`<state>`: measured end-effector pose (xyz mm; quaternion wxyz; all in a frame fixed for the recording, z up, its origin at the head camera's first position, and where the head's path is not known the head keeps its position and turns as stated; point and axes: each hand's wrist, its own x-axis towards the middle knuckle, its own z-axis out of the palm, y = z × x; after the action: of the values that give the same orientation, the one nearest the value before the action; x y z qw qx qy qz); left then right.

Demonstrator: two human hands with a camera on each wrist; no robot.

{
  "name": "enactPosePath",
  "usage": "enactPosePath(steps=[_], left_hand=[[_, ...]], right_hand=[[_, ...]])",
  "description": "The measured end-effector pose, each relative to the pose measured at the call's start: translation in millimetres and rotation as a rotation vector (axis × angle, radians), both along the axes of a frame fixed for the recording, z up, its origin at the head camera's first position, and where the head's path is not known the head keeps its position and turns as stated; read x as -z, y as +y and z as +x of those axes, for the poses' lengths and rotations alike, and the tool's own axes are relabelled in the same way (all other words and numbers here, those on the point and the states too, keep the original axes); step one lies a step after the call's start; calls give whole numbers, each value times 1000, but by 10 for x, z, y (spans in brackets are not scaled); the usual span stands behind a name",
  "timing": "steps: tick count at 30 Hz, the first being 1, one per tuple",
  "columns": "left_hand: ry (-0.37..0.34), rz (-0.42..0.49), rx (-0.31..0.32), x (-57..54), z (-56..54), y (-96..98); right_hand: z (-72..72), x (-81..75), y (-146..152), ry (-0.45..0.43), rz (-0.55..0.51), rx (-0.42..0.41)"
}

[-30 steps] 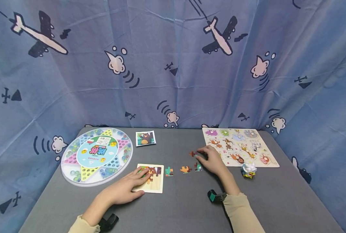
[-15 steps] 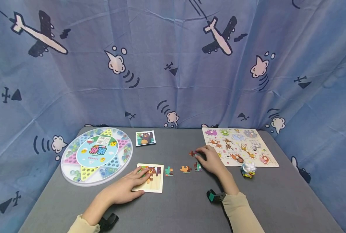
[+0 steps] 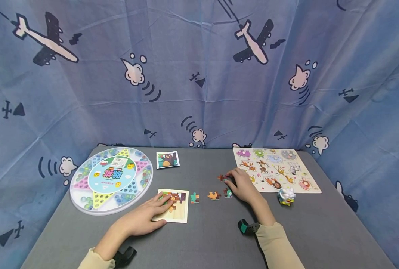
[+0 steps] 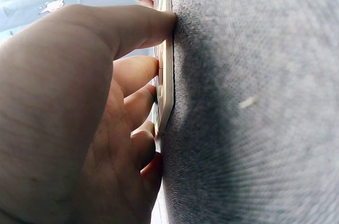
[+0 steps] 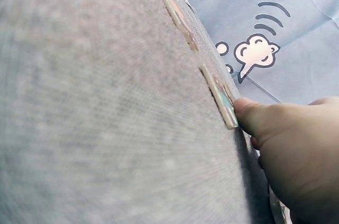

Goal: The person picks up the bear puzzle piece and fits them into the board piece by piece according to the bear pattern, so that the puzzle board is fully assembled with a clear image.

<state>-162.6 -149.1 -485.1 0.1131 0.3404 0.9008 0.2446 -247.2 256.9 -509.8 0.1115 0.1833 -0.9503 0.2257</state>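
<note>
In the head view my left hand [image 3: 145, 216] rests with spread, nearly straight fingers on a small square wooden puzzle tray [image 3: 182, 216]. Part of a bear picture shows in the tray; my fingers hide its left side. The left wrist view has my thumb [image 4: 153, 25] at the tray's edge [image 4: 168, 75]. Farther right, my right hand [image 3: 244, 185] pinches a reddish-brown puzzle piece [image 3: 221, 178] between thumb and index finger, low at the table. Between the hands lie a green piece [image 3: 194, 198], an orange piece [image 3: 214, 195] and a teal-brown piece [image 3: 228, 192].
A round Chinese checkers board [image 3: 112, 181] lies at the left. Behind the tray is a bear picture card [image 3: 167, 160]. An animal puzzle board [image 3: 277, 170] lies at the back right, with a small white-topped toy [image 3: 287, 196] at its front edge. A printed curtain [image 3: 199, 74] stands behind the table.
My right hand has shifted very slightly left at the reddish-brown puzzle piece. My left hand has stayed on the tray, and the other pieces lie as before.
</note>
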Motion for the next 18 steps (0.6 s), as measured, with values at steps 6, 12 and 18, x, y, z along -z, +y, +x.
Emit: enactPosePath(steps=[6, 12, 18], left_hand=[[-9, 6, -2, 21, -5, -2], [-20, 0, -11, 49, -12, -10], [-12, -2, -10, 66, -28, -7]], right_hand=[[9, 8, 2, -1, -25, 0], [12, -16, -17, -9, -104, 5], [14, -50, -15, -42, -163, 27]])
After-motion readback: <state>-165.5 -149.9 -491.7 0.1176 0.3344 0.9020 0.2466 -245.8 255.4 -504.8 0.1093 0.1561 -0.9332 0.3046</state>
